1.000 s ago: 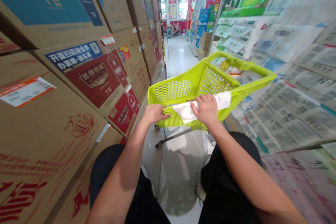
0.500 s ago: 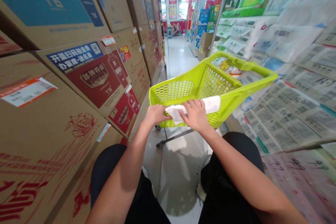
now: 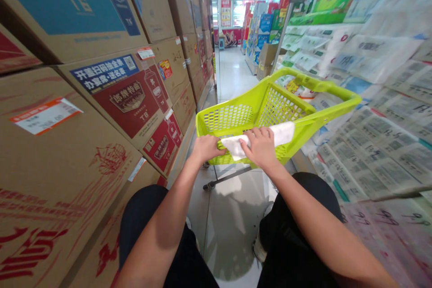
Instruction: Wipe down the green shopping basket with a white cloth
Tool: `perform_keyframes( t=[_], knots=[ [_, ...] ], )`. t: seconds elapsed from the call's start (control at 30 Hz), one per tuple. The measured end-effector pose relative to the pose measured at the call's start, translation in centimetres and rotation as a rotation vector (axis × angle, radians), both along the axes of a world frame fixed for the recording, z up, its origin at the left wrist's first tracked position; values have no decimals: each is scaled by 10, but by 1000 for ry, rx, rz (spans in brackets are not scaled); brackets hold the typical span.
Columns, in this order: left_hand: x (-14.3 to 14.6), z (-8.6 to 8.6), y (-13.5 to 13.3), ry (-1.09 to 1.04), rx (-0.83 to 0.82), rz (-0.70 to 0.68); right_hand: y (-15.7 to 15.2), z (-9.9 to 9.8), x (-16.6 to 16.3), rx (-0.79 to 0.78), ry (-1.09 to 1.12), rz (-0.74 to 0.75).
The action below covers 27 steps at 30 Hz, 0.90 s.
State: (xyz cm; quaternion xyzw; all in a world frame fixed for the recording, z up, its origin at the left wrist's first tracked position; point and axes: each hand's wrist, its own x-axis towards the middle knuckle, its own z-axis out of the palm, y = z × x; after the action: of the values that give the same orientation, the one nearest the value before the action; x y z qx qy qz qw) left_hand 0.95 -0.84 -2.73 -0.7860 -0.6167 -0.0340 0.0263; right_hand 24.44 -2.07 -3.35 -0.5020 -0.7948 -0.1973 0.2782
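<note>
A lime-green shopping cart (image 3: 225,114) with a perforated plastic basket stands in front of my knees. My left hand (image 3: 206,149) is wrapped round the basket's near rim, close to its left corner. Draped along that same rim is a white cloth (image 3: 284,133). My right hand (image 3: 260,146) presses on the cloth with its fingers curled over the rim and the thumb on the near side. The cloth's left end hangs down beside my left hand. My left fingertips are hidden behind the rim.
Stacked cardboard cartons (image 3: 130,103) form a wall at my left. Packs of tissue paper (image 3: 381,139) are piled on the right. A cart wheel (image 3: 209,186) rests on the tiled floor (image 3: 229,229). A metal post (image 3: 286,18) rises behind the cart.
My right hand and the cloth have slid a little to the right along the rim. My left hand keeps its grip near the corner. The whole view has shifted slightly.
</note>
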Motion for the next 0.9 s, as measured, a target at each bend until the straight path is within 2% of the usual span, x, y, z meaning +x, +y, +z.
perform_keyframes(
  t=[0.07,0.13,0.33,0.4,0.5,0.6,0.7,0.83,0.9],
  knots=[
    [0,1,0,-8,-2,-12,-6,-1,-14,-37,-12,71],
    [-3,2,1,-5,-14,-23,-3,1,-11,-45,-12,82],
    [-14,0,6,19,-18,-1,33,13,58,69,65,-147],
    [-14,-1,6,23,-18,6,35,13,63,105,80,-178],
    [-10,0,4,21,-24,17,22,7,37,107,56,-127],
    [-7,2,2,10,-26,25,4,1,3,14,12,33],
    [-9,3,3,7,-27,17,6,5,3,-59,-9,104],
    [-12,1,5,13,-33,20,29,16,49,-4,54,-101],
    [-10,0,5,14,-21,27,35,17,62,31,71,-167]
  ],
)
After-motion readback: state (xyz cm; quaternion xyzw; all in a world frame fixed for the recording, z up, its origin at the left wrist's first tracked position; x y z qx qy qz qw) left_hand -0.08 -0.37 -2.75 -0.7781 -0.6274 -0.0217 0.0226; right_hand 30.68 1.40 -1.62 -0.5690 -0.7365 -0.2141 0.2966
